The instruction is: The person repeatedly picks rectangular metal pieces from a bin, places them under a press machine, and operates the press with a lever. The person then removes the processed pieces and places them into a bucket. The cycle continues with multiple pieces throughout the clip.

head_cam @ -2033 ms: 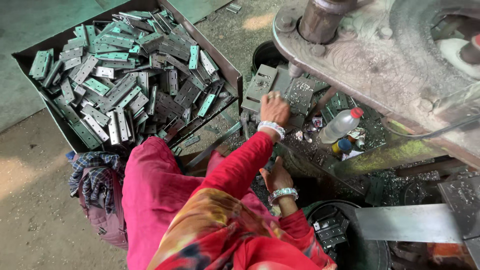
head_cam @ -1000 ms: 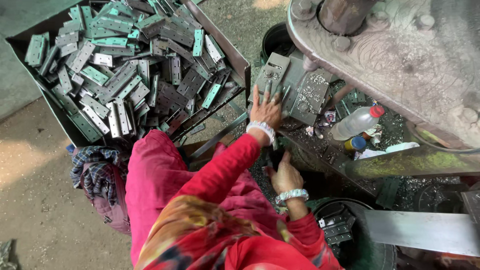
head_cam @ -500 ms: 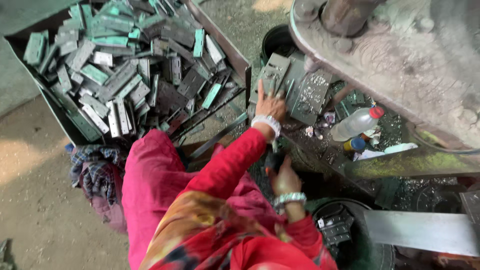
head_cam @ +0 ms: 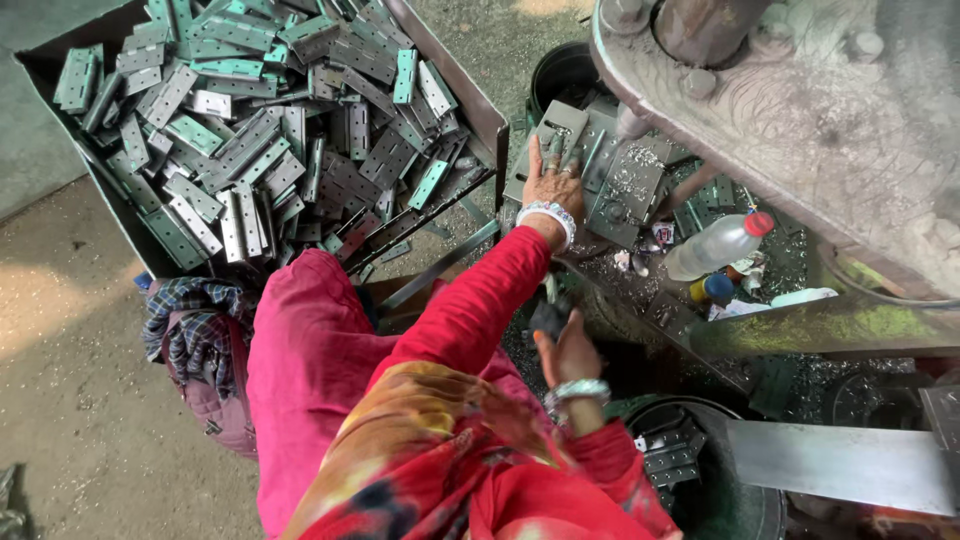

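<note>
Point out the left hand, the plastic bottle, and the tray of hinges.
left hand (head_cam: 553, 185), head view, back of the hand, resting on a metal plate.
plastic bottle (head_cam: 712, 248), head view, middle of its clear body.
tray of hinges (head_cam: 452, 62), head view, bare right side wall.

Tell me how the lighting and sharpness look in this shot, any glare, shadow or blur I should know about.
Head view: soft daylight with a sunlit patch on the concrete floor at left; the tray of metal hinges is sharp with mild sheen, no harsh glare; the left hand reads clearly; the right hand sits in shadow under the press table and looks slightly soft; edges bow a little from the wide lens.
</note>
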